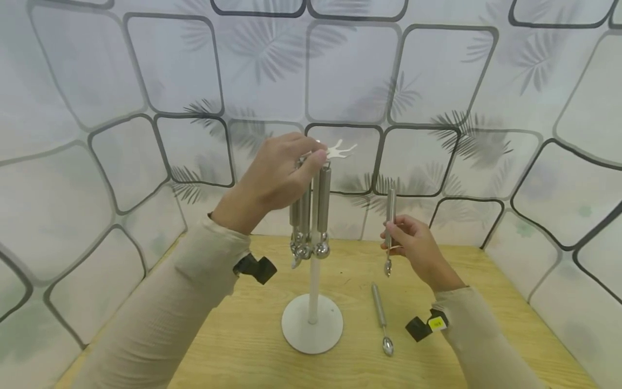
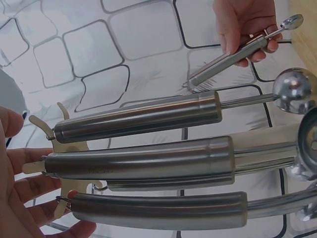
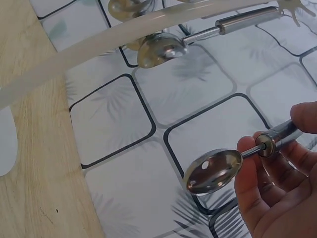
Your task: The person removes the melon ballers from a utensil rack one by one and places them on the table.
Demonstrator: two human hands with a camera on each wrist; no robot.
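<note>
A white stand (image 1: 313,308) with a round base holds several steel scoops (image 1: 324,210) hanging from its branched hook top (image 1: 342,149). From the left, my left hand (image 1: 284,170) reaches over that top, fingers and thumb loosely round it. Spread fingertips show behind the hooks in the left wrist view. My right hand (image 1: 413,243) pinches the tubular handle of a small scoop (image 1: 388,267) to the right of the stand. Its shiny oval bowl (image 3: 213,171) hangs below my fingers in the head view. The handle's far end points up, free of the hand.
Another small oval scoop (image 1: 380,308) lies on the light wood table (image 1: 243,335), right of the stand's base. Patterned white panels (image 1: 350,75) enclose the table at the back and sides. Each wrist carries a black camera mount (image 1: 420,327).
</note>
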